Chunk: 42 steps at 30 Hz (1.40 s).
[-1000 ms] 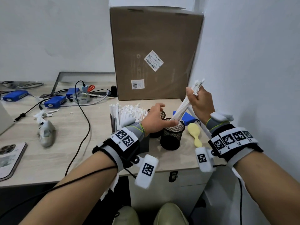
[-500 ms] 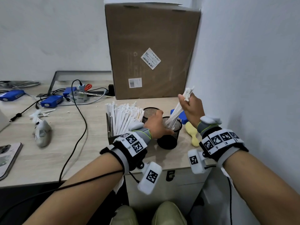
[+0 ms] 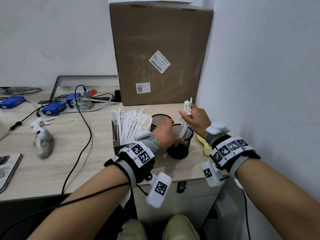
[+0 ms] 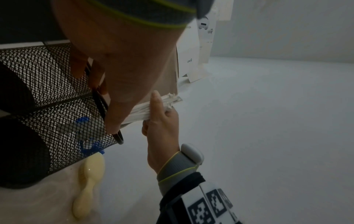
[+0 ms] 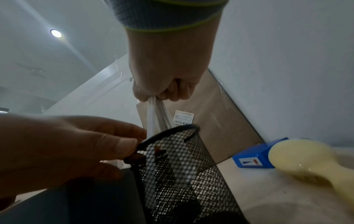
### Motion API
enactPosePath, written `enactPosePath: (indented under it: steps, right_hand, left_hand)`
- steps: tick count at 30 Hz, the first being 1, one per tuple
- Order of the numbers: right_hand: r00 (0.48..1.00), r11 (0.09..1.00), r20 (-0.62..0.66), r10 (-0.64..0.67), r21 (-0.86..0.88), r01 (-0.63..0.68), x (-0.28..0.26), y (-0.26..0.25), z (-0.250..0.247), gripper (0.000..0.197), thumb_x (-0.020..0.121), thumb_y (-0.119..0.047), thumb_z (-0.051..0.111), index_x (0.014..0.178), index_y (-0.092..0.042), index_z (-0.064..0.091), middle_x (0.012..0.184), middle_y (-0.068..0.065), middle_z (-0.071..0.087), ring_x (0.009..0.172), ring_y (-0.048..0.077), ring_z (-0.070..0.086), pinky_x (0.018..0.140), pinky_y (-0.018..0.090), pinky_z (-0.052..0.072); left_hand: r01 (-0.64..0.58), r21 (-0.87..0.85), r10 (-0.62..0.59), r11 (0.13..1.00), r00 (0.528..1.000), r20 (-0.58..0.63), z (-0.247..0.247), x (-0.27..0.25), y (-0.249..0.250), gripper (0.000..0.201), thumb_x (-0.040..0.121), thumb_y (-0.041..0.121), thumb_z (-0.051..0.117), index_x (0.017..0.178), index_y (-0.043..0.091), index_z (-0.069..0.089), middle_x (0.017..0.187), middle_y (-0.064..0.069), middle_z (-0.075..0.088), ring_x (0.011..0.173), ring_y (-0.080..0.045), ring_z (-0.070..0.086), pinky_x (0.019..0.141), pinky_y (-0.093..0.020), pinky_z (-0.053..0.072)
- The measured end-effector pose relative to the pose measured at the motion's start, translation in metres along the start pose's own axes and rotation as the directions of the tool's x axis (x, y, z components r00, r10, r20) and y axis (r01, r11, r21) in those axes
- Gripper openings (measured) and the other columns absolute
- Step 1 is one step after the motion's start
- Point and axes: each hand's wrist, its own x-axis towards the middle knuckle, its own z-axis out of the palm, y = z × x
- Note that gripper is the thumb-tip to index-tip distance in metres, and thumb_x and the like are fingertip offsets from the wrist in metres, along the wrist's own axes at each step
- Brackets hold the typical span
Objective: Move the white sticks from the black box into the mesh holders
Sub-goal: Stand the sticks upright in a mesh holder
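I count two black mesh holders (image 3: 181, 141) on the desk (image 3: 72, 149), one nearer me and a second (image 3: 160, 119) just behind it, touching or nearly so. My right hand (image 3: 195, 118) is closed around one bundle of white sticks (image 3: 185, 122); I cannot count the sticks in it, but their lower ends are already inside the nearer holder while their tops stick out above my fist. My left hand (image 3: 166, 134) grips the rim of that same holder, thumb on the near side of the rim and fingers curled over it, as the right wrist view shows. Just left of the holders stands the one black box (image 3: 115, 135), packed with many more white sticks (image 3: 133, 123) standing upright and leaning, too many to count. To the right of the holders lie one pale yellow brush (image 3: 204, 146) and, behind it, one small blue box (image 5: 254, 157). One large cardboard carton (image 3: 161, 54) with two labels stands in the corner against the white walls (image 3: 259, 66). Further left on the light wood-grain desk I see three blue devices (image 3: 53, 108), black cables (image 3: 83, 129), one phone (image 3: 8, 167) at the edge, and one crumpled grey-white bundle (image 3: 43, 142).
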Motion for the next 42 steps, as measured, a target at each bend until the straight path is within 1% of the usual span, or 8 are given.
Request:
enactPosePath:
  steps: [6, 10, 18, 23, 27, 33, 38, 42]
  right_hand:
    - [0.979, 0.994, 0.177, 0.106, -0.026, -0.103, -0.011, 0.007, 0.013, 0.025, 0.088, -0.036, 0.061, 0.077, -0.017, 0.049, 0.061, -0.011, 0.047, 0.065, 0.017, 0.049, 0.058, 0.026, 0.025]
    - [0.954, 0.981, 0.228, 0.194, -0.056, -0.186, -0.012, 0.012, 0.011, 0.034, 0.083, -0.039, 0.066, 0.062, -0.025, 0.044, 0.06, -0.01, 0.046, 0.056, 0.006, 0.044, 0.05, 0.026, 0.027]
    - [0.941, 0.956, 0.236, 0.242, 0.109, -0.273, -0.017, 0.019, 0.01, 0.044, 0.075, -0.05, 0.071, 0.103, -0.016, 0.062, 0.094, -0.001, 0.069, 0.086, 0.017, 0.065, 0.078, 0.033, 0.049]
    - [0.929, 0.931, 0.204, 0.308, 0.135, -0.338, -0.027, 0.014, 0.005, 0.068, 0.072, -0.053, 0.073, 0.126, -0.02, 0.048, 0.075, -0.007, 0.05, 0.067, 0.005, 0.048, 0.061, 0.022, 0.035]
    - [0.919, 0.925, 0.226, 0.322, 0.13, -0.356, -0.033, 0.015, 0.002, 0.076, 0.07, -0.052, 0.075, 0.13, -0.015, 0.046, 0.084, -0.004, 0.053, 0.078, 0.009, 0.052, 0.066, 0.021, 0.039]
    - [0.914, 0.931, 0.216, 0.343, 0.053, -0.361, -0.04, 0.013, 0.0, 0.096, 0.065, -0.044, 0.082, 0.142, -0.014, 0.032, 0.144, 0.004, 0.043, 0.126, 0.02, 0.047, 0.1, 0.03, 0.038]
    - [0.907, 0.924, 0.234, 0.349, 0.072, -0.374, -0.044, 0.014, 0.001, 0.101, 0.07, -0.043, 0.079, 0.148, -0.016, 0.022, 0.144, 0.007, 0.045, 0.125, 0.02, 0.049, 0.097, 0.027, 0.037]
    - [0.912, 0.921, 0.174, 0.371, 0.055, -0.385, -0.042, 0.012, -0.003, 0.095, 0.076, -0.05, 0.071, 0.15, -0.018, 0.02, 0.147, 0.008, 0.04, 0.129, 0.024, 0.047, 0.106, 0.035, 0.038]
  left_hand:
    - [0.004, -0.036, -0.004, 0.999, 1.0, 0.004, -0.002, -0.001, -0.005, 0.082, 0.071, 0.037, 0.08, 0.136, 0.009, 0.038, 0.135, -0.008, 0.053, 0.126, -0.024, 0.05, 0.103, -0.035, 0.042]
    - [-0.018, -0.025, 0.018, 1.0, 1.0, 0.005, -0.003, -0.003, -0.006, 0.08, 0.072, 0.036, 0.079, 0.135, 0.009, 0.038, 0.132, -0.008, 0.054, 0.122, -0.024, 0.052, 0.1, -0.034, 0.043]
    - [-0.058, 0.017, 0.058, 0.998, 0.998, -0.002, -0.011, -0.013, -0.009, 0.068, 0.074, 0.033, 0.078, 0.13, 0.012, 0.043, 0.127, -0.003, 0.057, 0.115, -0.021, 0.055, 0.083, -0.024, 0.039]
    - [-0.048, 0.055, 0.047, 0.997, 0.999, 0.011, -0.018, -0.021, -0.019, 0.067, 0.074, 0.038, 0.077, 0.129, 0.015, 0.046, 0.129, -0.001, 0.058, 0.118, -0.02, 0.055, 0.09, -0.025, 0.04]
    - [-0.033, 0.054, 0.031, 0.998, 0.999, 0.041, -0.02, -0.021, -0.021, 0.067, 0.076, 0.04, 0.075, 0.131, 0.018, 0.046, 0.131, -0.001, 0.058, 0.121, -0.019, 0.055, 0.096, -0.027, 0.042]
    - [-0.057, 0.084, 0.052, 0.995, 0.996, 0.071, -0.018, -0.017, -0.014, 0.059, 0.077, 0.03, 0.075, 0.129, 0.013, 0.052, 0.129, -0.006, 0.06, 0.12, -0.023, 0.056, 0.099, -0.033, 0.045]
    - [-0.075, 0.11, 0.063, 0.991, 0.992, 0.108, -0.018, -0.015, -0.012, 0.055, 0.078, 0.026, 0.073, 0.128, 0.011, 0.055, 0.127, -0.008, 0.062, 0.118, -0.025, 0.057, 0.099, -0.035, 0.046]
    - [-0.077, 0.054, 0.081, 0.996, 0.994, -0.078, -0.029, -0.02, -0.014, 0.047, 0.084, 0.018, 0.065, 0.128, 0.008, 0.055, 0.127, -0.01, 0.062, 0.119, -0.025, 0.056, 0.099, -0.03, 0.044]
